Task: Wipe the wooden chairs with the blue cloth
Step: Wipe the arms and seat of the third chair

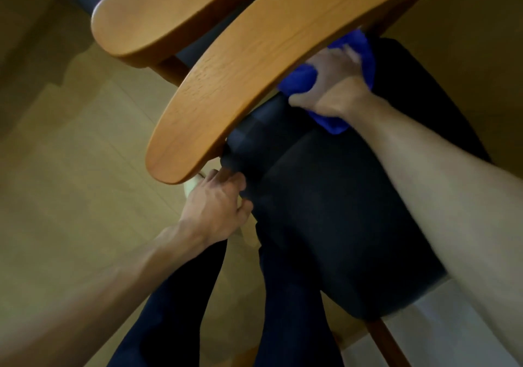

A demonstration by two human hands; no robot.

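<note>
Cloth [304, 79] was bunched in your right hand [334, 83], blue and crumpled, pressed up under the curved backrest [240, 83] of the near chair, right above the back edge of its dark seat [339, 211]. Your right fingers [349, 52] were clenched over that cloth, and folds of it spilled out below the wrist and past the knuckles. Down low, your left hand [215, 208] sat at the left end of the backrest, its fingers [243, 182] curled around the wooden post beneath the rail, right against the seat's corner. You had both forearms stretched out, the right one crossing over the seat. Behind the near backrest, a second chair's backrest [158, 18] curved in the same way, just beside the first, with a dark seat under it too. Your legs [283, 310] in dark trousers stood between your arms, close to the seat's front, on a pale wooden floor [70, 168]. The whole view was a bit blurred.
</note>
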